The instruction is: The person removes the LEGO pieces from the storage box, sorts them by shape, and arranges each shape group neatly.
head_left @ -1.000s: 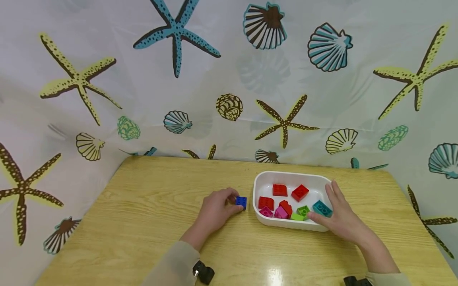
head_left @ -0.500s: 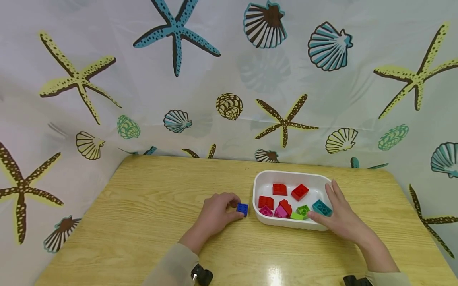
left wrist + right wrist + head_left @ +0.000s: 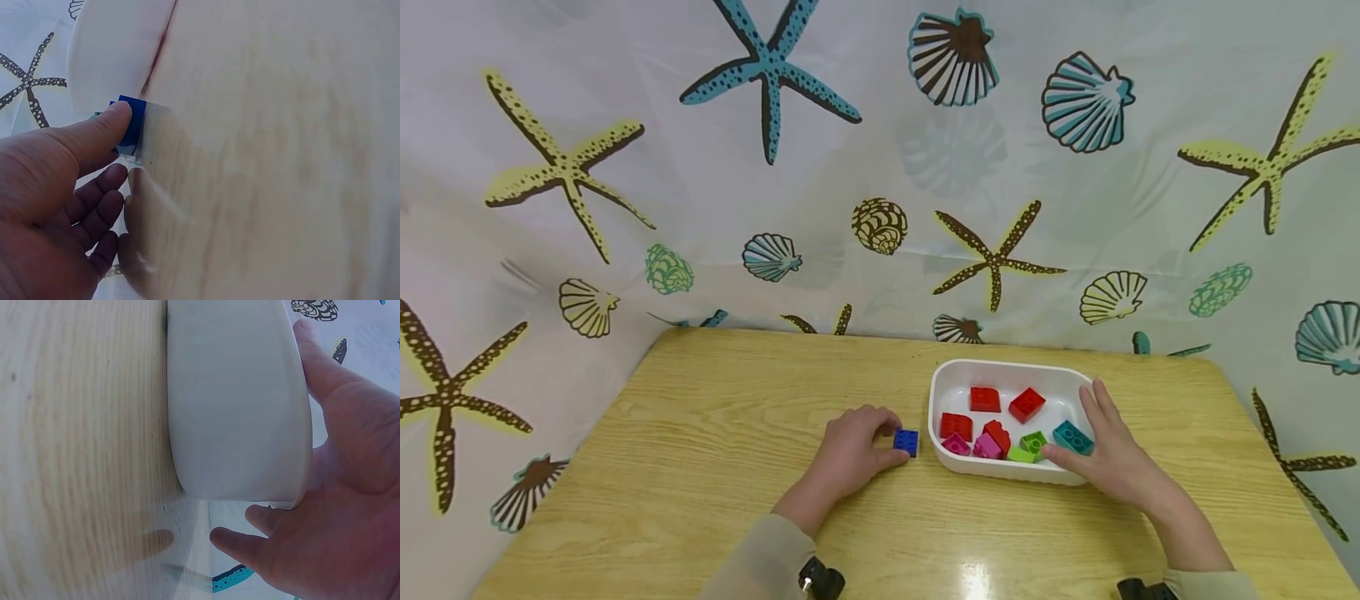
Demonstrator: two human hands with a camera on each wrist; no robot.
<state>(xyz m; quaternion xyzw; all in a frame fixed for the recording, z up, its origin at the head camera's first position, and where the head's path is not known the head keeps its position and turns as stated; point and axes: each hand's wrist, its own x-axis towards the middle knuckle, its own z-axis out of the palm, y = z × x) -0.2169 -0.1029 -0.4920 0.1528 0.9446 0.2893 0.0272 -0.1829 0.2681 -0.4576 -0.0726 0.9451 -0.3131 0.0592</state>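
Blue brick (image 3: 906,442) in left hand (image 3: 853,452)

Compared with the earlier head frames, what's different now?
The left hand, pinching the blue brick, has drawn it slightly toward the person. Nothing was let go. The right hand stays at the right end of the white tray; tray and bricks inside look unmoved.

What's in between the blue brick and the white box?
Only a narrow, bare strip of the wooden table. The head view shows it between the blue brick and the white box.
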